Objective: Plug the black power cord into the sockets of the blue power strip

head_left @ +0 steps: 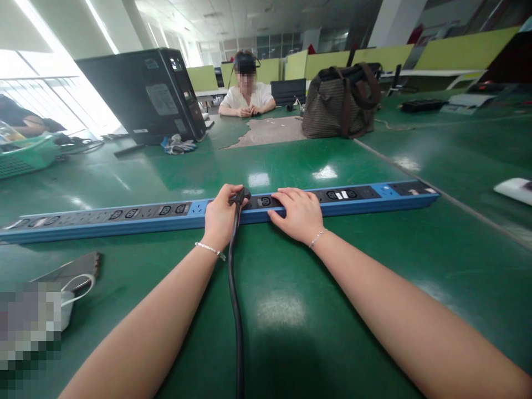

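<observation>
A long blue power strip [353, 207] with rows of black sockets lies across the green table [282, 310]. My left hand [220, 217] is closed around a black power plug [240, 196] at the strip's middle; whether its prongs sit in a socket is hidden. From the plug a thick black cable [235, 293] runs down toward me past the lower edge of the view. My right hand [300, 213] rests on the strip to the right of the plug, fingers stretched out over the sockets and thumb apart, holding nothing.
Behind the strip stand a black computer case [145, 97], a pair of gloves [178, 145] and a brown striped bag [328, 105]. A person [248, 94] sits across the table. At left are a green basket [31, 155] and a flat grey object [78, 269]; a white device [515, 188] lies right.
</observation>
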`<control>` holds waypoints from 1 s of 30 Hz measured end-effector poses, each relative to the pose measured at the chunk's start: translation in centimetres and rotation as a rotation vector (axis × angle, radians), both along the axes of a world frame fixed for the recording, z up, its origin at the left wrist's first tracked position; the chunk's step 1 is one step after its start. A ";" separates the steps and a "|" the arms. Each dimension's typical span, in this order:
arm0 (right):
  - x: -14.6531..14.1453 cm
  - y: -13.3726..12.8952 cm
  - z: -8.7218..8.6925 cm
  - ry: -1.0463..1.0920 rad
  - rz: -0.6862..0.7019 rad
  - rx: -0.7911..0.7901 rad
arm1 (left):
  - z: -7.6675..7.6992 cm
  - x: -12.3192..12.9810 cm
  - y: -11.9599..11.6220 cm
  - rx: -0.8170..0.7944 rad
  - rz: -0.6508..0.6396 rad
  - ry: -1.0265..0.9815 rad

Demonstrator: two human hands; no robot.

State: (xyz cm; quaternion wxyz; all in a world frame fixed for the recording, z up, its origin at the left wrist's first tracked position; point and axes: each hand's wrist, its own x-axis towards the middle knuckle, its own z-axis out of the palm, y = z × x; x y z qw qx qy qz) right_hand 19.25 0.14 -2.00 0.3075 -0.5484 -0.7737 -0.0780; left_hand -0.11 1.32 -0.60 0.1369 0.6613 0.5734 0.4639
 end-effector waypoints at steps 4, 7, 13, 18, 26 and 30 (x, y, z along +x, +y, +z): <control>0.0 0.0 0.0 0.001 0.002 0.006 | 0.1 0.1 -0.1 -0.025 0.007 0.007; 0.0 0.0 0.0 -0.001 0.002 0.008 | 0.1 0.1 -0.3 -0.038 0.004 0.028; 0.0 0.0 0.0 0.004 0.002 0.018 | 0.4 0.1 -0.6 -0.055 0.025 0.147; 0.0 0.0 -0.1 -0.001 0.006 0.020 | 0.6 0.0 -0.6 -0.038 0.034 0.225; 0.0 0.0 -0.1 0.005 0.008 0.022 | 0.5 0.2 -0.8 0.012 0.017 0.405; 0.2 0.1 -0.1 0.001 0.005 0.006 | 0.8 0.1 -0.9 -0.015 0.027 0.421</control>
